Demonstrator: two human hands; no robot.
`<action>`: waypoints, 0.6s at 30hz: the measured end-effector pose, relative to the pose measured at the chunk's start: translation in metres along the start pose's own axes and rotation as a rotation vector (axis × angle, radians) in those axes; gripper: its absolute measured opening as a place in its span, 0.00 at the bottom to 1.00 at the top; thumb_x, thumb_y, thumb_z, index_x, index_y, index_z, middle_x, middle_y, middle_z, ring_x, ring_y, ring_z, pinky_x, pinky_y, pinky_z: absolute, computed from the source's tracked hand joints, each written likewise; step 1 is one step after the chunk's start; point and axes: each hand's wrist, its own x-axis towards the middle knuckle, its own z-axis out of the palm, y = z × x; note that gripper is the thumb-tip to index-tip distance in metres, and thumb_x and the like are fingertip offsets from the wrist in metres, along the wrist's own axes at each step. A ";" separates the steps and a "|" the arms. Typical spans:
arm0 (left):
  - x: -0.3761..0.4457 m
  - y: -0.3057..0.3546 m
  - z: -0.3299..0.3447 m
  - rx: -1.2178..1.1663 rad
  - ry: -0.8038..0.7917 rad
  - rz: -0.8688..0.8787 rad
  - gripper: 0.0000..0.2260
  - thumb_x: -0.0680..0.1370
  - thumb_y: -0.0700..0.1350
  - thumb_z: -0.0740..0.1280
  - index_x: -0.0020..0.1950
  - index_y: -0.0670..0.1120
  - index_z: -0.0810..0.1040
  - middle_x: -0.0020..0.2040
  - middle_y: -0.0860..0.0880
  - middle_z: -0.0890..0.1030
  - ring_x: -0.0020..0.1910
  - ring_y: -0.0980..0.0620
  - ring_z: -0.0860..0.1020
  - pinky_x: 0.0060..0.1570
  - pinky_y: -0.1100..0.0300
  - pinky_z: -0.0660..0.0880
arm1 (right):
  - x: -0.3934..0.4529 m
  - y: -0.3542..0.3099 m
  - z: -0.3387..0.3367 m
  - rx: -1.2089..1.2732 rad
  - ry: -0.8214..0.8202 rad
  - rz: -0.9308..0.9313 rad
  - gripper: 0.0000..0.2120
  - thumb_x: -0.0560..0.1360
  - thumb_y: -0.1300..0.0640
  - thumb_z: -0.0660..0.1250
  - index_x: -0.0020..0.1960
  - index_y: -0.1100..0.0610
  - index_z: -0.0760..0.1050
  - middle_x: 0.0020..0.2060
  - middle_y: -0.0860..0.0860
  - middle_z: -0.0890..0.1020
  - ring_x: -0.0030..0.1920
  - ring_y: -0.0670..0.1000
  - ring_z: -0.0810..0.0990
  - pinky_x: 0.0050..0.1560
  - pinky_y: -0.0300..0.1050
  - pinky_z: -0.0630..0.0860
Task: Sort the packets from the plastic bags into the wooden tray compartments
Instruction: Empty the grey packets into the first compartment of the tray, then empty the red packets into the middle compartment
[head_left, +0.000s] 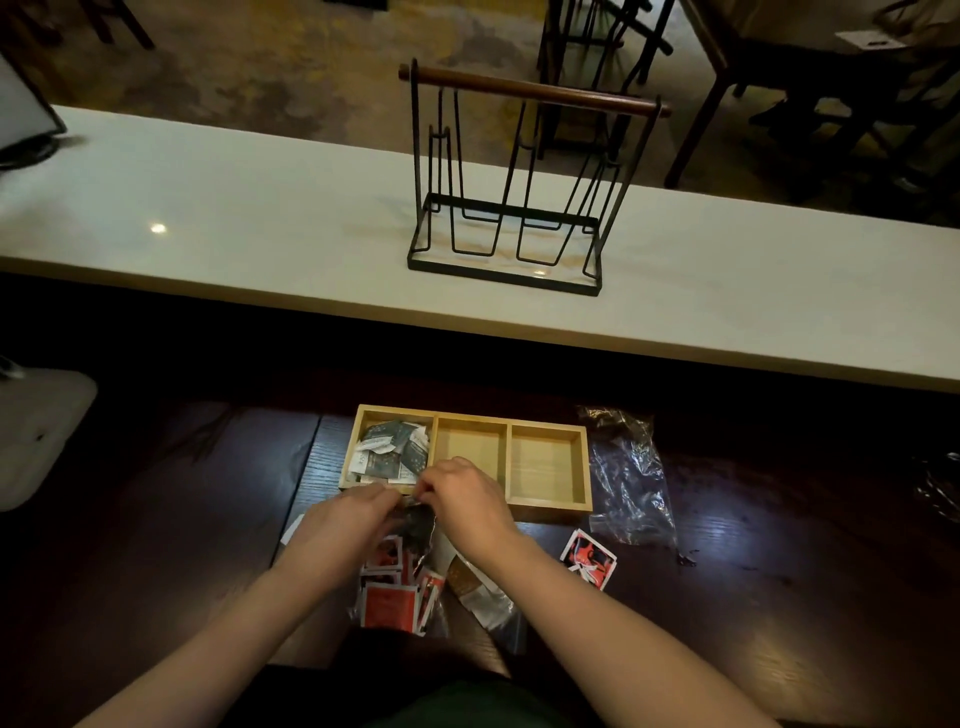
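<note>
A wooden tray (587, 470) with three compartments lies on the dark table. Its left compartment holds several grey and white packets (390, 451); the middle and right ones hold nothing. In front of the tray lies a clear plastic bag of red packets (392, 592). My left hand (343, 530) and my right hand (467, 501) both pinch the top edge of that bag, right at the tray's front wall. A brown and white packet (475, 587) lies under my right wrist. One loose red packet (588, 558) rests to the right.
A crumpled clear plastic bag (631, 478) lies right of the tray. Behind it runs a raised white counter (260, 249) carrying a black wire rack (509, 182) with a wooden handle. A white object (36, 431) sits at the left; chairs stand beyond the counter.
</note>
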 end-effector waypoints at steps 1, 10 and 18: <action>-0.002 0.000 0.001 0.060 -0.026 0.005 0.12 0.74 0.52 0.69 0.54 0.50 0.77 0.49 0.53 0.80 0.47 0.51 0.79 0.37 0.57 0.75 | -0.001 -0.001 0.001 0.003 0.003 0.000 0.07 0.76 0.58 0.63 0.52 0.55 0.78 0.52 0.53 0.81 0.56 0.53 0.74 0.50 0.48 0.72; 0.012 0.004 -0.001 0.042 -0.079 -0.108 0.02 0.77 0.44 0.63 0.48 0.49 0.76 0.46 0.49 0.80 0.43 0.47 0.80 0.36 0.57 0.70 | -0.006 0.005 0.003 -0.008 0.018 0.017 0.14 0.76 0.57 0.64 0.61 0.54 0.75 0.58 0.52 0.77 0.61 0.53 0.71 0.56 0.49 0.72; 0.004 0.013 -0.058 -0.537 -0.466 -0.050 0.11 0.76 0.43 0.69 0.35 0.54 0.76 0.30 0.56 0.77 0.30 0.62 0.77 0.34 0.68 0.74 | -0.018 0.001 -0.018 0.181 0.051 -0.044 0.05 0.75 0.53 0.66 0.48 0.51 0.81 0.47 0.47 0.81 0.53 0.48 0.74 0.51 0.44 0.72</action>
